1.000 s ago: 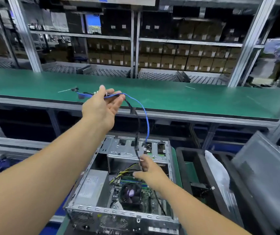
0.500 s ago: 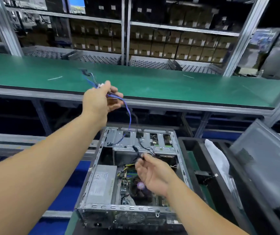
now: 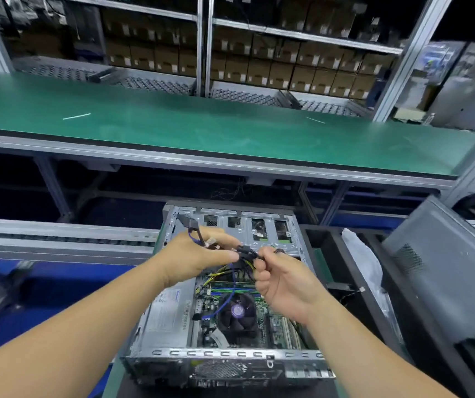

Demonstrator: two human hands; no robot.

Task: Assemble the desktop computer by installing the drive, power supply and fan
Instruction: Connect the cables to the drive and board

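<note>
The open computer case (image 3: pixel 225 354) lies on its side below the green workbench (image 3: pixel 202 130), its interior facing up; inside, the silver power supply (image 3: pixel 170 311) sits along the left wall, and the black cooling fan (image 3: pixel 237 311) with a purple hub sits on the motherboard (image 3: pixel 273 314) just right of it; the drive bay cage (image 3: pixel 259 228) spans the far end. Both hands meet above the case, near the cage; the left hand (image 3: pixel 199 257) has its fingers curled round a bundle of cables (image 3: pixel 243 254), with a blue cable (image 3: pixel 227 294) looping out above the fist and trailing down towards the board; the right hand (image 3: pixel 282 280) pinches the same bundle between curled fingers and thumb, close beside the left; yellow and black wires hang beneath them. A grey side panel (image 3: pixel 446 271) leans to the right of the case.
</note>
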